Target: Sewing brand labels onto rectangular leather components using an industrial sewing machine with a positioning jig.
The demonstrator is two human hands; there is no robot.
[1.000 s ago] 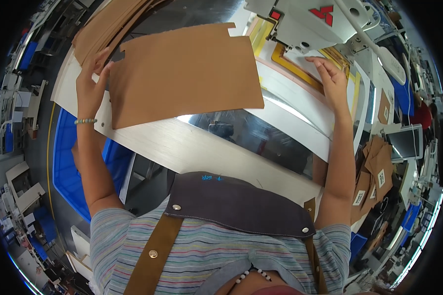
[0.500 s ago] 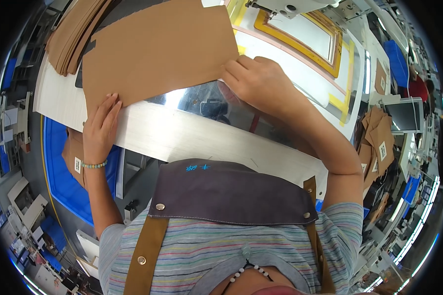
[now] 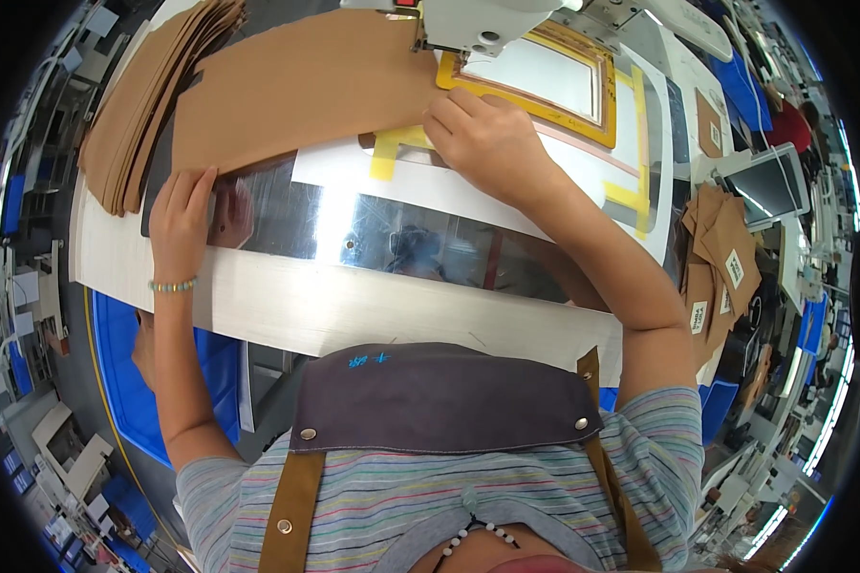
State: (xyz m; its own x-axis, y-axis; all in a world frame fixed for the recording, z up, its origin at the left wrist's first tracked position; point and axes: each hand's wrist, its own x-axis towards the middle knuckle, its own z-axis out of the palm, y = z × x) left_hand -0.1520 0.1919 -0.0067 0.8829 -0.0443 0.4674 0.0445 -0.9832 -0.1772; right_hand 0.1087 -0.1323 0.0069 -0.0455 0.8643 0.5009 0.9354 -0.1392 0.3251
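A flat brown sheet (image 3: 301,86), leather-like or card-like, slants across the far part of the table. My left hand (image 3: 182,215), with a beaded bracelet at its wrist, holds the sheet's near left corner, fingers together on top. At the sheet's near right corner my right hand (image 3: 487,138) pinches the edge, thumb hidden. Just beyond stands a white sewing machine head (image 3: 487,29), which covers part of the sheet's far right side. A yellow frame (image 3: 597,134) with a clear window lies right of the sheet, beyond my right hand.
Stacked brown sheets (image 3: 129,124) lie at the left. A shiny metal plate (image 3: 354,224) spans the near side of the white table (image 3: 287,301). Below left is a blue bin (image 3: 129,382). Labelled brown pieces (image 3: 721,258) and a monitor (image 3: 764,186) stand at the right.
Both hands have moved the brown sheet farther from me, toward the machine head. More of the metal plate and of the white, yellow-taped sheet now shows. My view has shifted slightly.
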